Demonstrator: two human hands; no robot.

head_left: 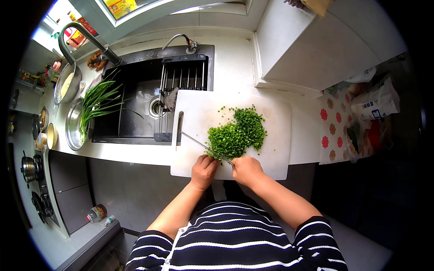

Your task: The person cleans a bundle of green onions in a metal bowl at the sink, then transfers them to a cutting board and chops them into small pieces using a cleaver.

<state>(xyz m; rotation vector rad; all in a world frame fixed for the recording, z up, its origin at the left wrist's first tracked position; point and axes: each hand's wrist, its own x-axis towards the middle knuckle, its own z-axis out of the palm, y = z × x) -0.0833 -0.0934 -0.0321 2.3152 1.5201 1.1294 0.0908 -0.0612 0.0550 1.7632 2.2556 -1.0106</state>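
Observation:
A white cutting board (276,135) lies on the counter in front of me, its left side over the sink's edge. On it sits a wide heap of finely chopped green chives (239,131). My right hand (247,170) is closed round the handle of a kitchen knife, at the heap's near edge. The knife blade (194,140) points to the far left, along the lower left side of the heap. Close beside the blade is my left hand (205,171), its fingers curled and pressed together at the board's near side. What lies under those fingertips is hidden.
Left of the board is a black sink (135,122) with a drying rack (184,81). A metal bowl (74,128) holds long green chives (99,101). A tap (86,34) arches over a strainer (68,86). Right of the board lie a flowered cloth (332,126) and a white bag (377,101).

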